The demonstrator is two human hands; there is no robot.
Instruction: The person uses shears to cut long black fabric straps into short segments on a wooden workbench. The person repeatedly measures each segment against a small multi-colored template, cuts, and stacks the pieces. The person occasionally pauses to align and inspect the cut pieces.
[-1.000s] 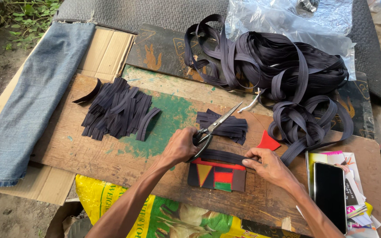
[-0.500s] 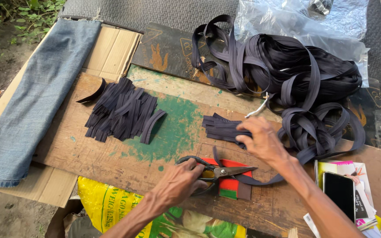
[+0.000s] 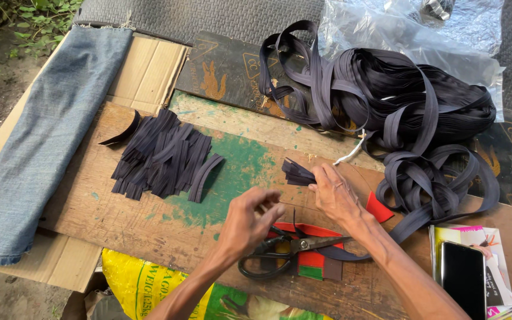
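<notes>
Fingers point(image 3: 322, 178) of my right hand point(image 3: 336, 198) are pinched on a small bundle of cut dark strips point(image 3: 298, 173), held just above the surface point(image 3: 149, 219), the strips poking out toward nine o'clock. My left hand point(image 3: 250, 220) hovers close at seven o'clock of it, fingers loosely curled and holding nothing that I can see. Right below both hands lie the black-handled scissors point(image 3: 285, 253), blades pointing to three o'clock, resting across a red, green and brown card point(image 3: 315, 264). Out at nine o'clock sits a fanned pile of cut strips point(image 3: 161, 157), well apart from my hands. Up at one o'clock, a big tangled heap of dark tape point(image 3: 398, 101) sprawls over a dark printed board point(image 3: 220, 74), one loop trailing down under my right wrist. Behind it, clear plastic sheeting point(image 3: 410, 35). Far left, folded denim point(image 3: 48, 136) on cardboard point(image 3: 149, 71). At four o'clock, a phone point(image 3: 462, 277) lies on some papers.
</notes>
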